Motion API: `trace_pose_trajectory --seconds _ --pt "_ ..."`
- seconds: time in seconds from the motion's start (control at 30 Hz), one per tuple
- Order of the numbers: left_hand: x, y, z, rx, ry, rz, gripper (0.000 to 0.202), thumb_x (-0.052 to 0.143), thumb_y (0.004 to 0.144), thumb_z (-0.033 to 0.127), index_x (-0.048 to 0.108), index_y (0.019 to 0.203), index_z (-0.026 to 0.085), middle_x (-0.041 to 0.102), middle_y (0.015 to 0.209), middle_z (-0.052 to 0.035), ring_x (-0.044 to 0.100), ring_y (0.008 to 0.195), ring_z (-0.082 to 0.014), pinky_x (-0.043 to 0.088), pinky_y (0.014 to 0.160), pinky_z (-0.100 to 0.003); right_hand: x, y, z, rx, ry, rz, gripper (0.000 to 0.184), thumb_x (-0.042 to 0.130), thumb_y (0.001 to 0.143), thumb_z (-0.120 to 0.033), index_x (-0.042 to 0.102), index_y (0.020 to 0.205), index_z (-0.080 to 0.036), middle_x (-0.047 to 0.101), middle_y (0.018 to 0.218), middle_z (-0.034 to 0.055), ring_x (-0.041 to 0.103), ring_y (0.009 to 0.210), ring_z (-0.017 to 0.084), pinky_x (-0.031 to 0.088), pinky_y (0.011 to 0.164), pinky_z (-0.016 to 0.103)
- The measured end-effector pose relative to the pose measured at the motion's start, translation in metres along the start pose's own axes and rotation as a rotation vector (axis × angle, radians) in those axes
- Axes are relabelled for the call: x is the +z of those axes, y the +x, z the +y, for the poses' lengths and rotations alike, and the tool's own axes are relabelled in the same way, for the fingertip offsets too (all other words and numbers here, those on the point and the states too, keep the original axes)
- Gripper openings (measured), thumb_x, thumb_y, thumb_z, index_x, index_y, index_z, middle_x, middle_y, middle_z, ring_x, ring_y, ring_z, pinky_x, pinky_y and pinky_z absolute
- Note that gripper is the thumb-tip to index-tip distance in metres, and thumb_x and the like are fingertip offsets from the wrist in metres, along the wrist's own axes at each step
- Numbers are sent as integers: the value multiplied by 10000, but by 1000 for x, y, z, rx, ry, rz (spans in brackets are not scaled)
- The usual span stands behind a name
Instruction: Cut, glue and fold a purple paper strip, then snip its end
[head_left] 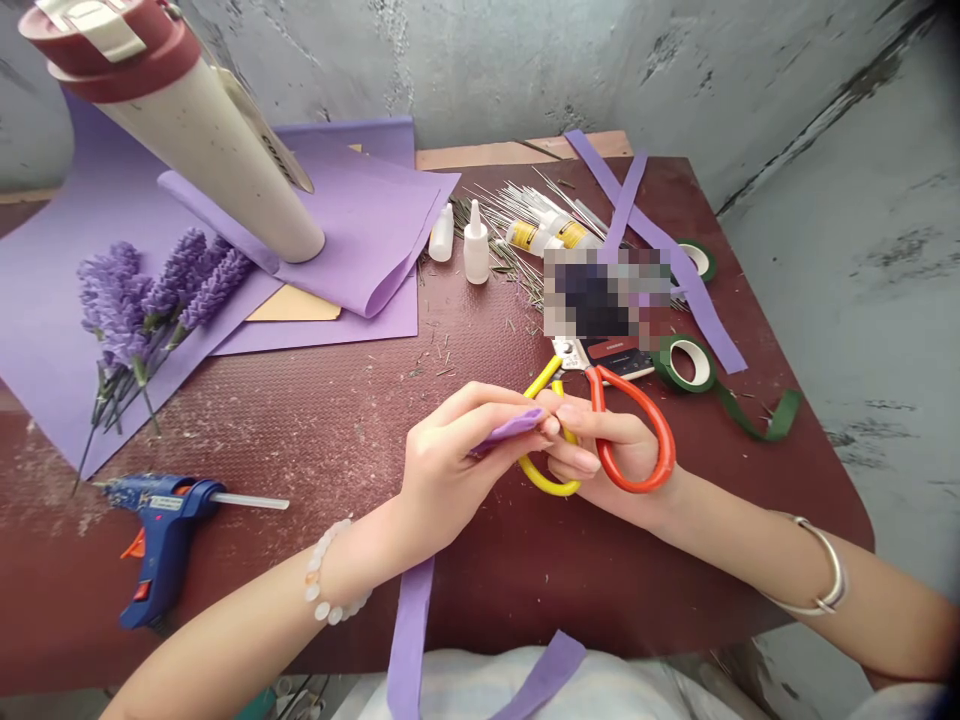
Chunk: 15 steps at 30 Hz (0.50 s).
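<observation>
My left hand point(450, 460) pinches a long purple foam strip point(411, 620) near its upper end; the strip hangs down over the table's near edge onto my lap. My right hand point(607, 455) grips a pair of scissors point(600, 420) with one yellow and one red-orange handle loop, fingers through the loops. The blades point away from me and are partly hidden behind a blurred patch. Both hands meet above the middle of the dark red table point(322, 420), fingertips touching at the strip.
A blue glue gun point(161, 520) lies at the near left. Purple foam flowers point(142, 300) rest on purple sheets point(360, 230). A white tube with a red cap point(195, 130) leans at the back left. Glue bottles point(475, 245), thin wires point(517, 215), green tape rolls point(690, 362) and purple strips point(675, 260) lie behind.
</observation>
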<state>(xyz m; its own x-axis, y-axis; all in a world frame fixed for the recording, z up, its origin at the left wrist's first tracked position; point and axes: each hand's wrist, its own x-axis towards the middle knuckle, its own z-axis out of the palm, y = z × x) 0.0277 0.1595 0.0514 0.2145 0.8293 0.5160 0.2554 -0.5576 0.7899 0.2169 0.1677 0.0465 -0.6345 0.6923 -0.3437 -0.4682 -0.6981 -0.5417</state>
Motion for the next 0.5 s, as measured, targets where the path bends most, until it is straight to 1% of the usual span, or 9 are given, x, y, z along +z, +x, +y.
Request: trace_pose_trajectory --seconds 0.1,0.17,0.27,0.5 --pt "-2 0 -1 1 -40 -12 95 786 892 139 789 950 215 797 923 -34 759 796 -137 635 740 -236 0 1 4 46 33 -12 193 758 854 -294 664 759 -155 453 562 -48 315 493 74 358 511 195" --pt "-3 0 -1 -6 -61 -34 102 771 903 129 797 946 217 804 935 -38 763 801 -137 635 735 -231 -1 1 5 37 36 -18 207 767 851 -280 653 728 -158 443 548 -52 315 487 75 349 502 200" --pt "-5 1 -1 -35 -79 -70 149 732 926 102 806 975 222 803 953 -44 766 822 -136 633 731 -224 0 2 5 12 33 -29 240 786 840 -253 625 684 -165 441 533 -57 303 474 70 332 486 198" --pt "-6 0 -3 14 -117 -90 227 694 933 40 795 1052 205 804 1049 -72 756 843 -127 600 669 -189 1 0 6 30 97 -81 214 771 894 -282 678 760 -144 407 510 -79 215 465 59 315 477 165"
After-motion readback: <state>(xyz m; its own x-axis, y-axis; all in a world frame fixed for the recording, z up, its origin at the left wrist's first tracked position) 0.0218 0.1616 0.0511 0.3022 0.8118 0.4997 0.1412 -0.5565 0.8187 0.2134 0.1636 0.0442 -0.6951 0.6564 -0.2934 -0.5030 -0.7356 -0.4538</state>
